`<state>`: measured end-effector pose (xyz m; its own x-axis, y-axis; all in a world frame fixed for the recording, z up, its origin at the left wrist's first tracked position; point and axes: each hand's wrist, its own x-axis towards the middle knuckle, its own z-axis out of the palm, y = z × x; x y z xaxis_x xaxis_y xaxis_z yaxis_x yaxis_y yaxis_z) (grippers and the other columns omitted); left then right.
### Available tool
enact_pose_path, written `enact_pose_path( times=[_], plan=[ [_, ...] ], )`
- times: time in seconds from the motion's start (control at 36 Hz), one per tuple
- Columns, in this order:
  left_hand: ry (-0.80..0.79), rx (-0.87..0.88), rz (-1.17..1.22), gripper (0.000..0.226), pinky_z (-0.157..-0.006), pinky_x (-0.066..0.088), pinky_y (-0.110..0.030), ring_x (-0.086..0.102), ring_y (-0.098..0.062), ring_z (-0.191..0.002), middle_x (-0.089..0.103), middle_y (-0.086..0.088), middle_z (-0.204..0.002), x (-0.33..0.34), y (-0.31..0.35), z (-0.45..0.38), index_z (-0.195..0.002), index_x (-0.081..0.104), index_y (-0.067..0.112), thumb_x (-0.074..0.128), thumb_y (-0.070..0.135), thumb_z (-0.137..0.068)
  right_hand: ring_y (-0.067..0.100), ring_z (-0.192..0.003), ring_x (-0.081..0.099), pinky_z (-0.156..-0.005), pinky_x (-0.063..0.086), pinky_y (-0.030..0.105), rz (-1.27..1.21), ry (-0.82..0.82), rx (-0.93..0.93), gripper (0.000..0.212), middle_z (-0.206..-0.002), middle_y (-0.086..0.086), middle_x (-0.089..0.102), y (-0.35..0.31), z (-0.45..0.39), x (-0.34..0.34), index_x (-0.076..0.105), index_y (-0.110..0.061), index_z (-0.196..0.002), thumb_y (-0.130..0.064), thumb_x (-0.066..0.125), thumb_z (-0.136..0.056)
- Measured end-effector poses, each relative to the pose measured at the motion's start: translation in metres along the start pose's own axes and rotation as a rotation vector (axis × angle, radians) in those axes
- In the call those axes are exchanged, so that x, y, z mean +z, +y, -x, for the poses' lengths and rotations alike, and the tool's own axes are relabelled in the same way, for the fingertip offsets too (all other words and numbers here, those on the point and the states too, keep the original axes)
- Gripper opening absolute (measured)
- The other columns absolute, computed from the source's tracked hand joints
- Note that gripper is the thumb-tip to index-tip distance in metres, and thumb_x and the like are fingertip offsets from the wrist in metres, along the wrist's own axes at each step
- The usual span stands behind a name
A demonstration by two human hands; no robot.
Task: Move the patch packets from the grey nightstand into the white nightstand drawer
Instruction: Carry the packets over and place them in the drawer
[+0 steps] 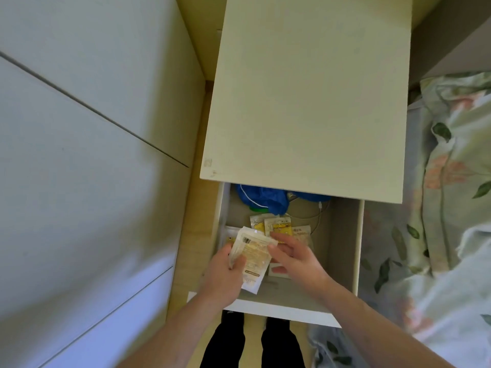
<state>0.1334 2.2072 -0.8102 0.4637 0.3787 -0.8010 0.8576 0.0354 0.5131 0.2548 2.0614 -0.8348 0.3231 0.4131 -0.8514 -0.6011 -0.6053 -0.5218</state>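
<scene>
The white nightstand (308, 96) stands below me with its drawer (342, 243) pulled out. My left hand (225, 274) grips a stack of pale yellow patch packets (253, 257) over the drawer's front left part. My right hand (295, 257) is beside the stack, its fingertips pinching the top packet's upper right edge. Several more patch packets (279, 225) lie flat on the drawer floor just beyond my hands. The grey nightstand is out of view.
A blue bag (263, 196) and a white cable (318, 216) lie at the back of the drawer. A bed with floral bedding (451, 181) is close on the right, white wardrobe doors (79, 155) on the left. My feet (255, 341) stand before the drawer front.
</scene>
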Motion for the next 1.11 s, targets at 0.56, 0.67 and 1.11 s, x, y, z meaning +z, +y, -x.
enact_pose_path(
  times=[0.56, 0.67, 1.11],
  plan=[
    [0.247, 0.151, -0.085, 0.015, -0.076, 0.047, -0.012, 0.061, 0.01, -0.09, 0.067, 0.024, -0.103, -0.062, -0.022, 0.008, -0.11, 0.067, 0.035, 0.059, 0.027, -0.099, 0.018, -0.101, 0.069, -0.069, 0.058, 0.023, 0.237, 0.209, 0.096, 0.019, -0.108, -0.003, 0.07, 0.017, -0.058, 0.048, 0.064, -0.024, -0.112, -0.02, 0.07, -0.095],
    [0.24, 0.149, -0.035, 0.014, -0.076, 0.05, -0.018, 0.066, 0.0, -0.089, 0.07, 0.021, -0.099, -0.072, -0.03, 0.004, -0.1, 0.068, 0.037, 0.061, 0.025, -0.099, 0.019, -0.098, 0.068, -0.066, 0.055, 0.023, 0.288, 0.244, 0.071, 0.025, -0.106, -0.002, 0.068, 0.013, -0.065, 0.071, 0.063, -0.023, -0.119, -0.018, 0.067, -0.095],
    [0.205, 0.268, -0.028, 0.013, -0.073, 0.052, -0.013, 0.062, 0.003, -0.088, 0.069, 0.021, -0.095, -0.06, -0.025, 0.008, -0.099, 0.069, 0.034, 0.066, 0.021, -0.095, 0.016, -0.138, 0.05, -0.112, 0.047, 0.039, 0.393, 0.246, -0.048, 0.078, -0.152, -0.003, 0.051, 0.037, -0.049, 0.08, 0.031, -0.03, -0.158, -0.014, 0.071, -0.093]
  ],
)
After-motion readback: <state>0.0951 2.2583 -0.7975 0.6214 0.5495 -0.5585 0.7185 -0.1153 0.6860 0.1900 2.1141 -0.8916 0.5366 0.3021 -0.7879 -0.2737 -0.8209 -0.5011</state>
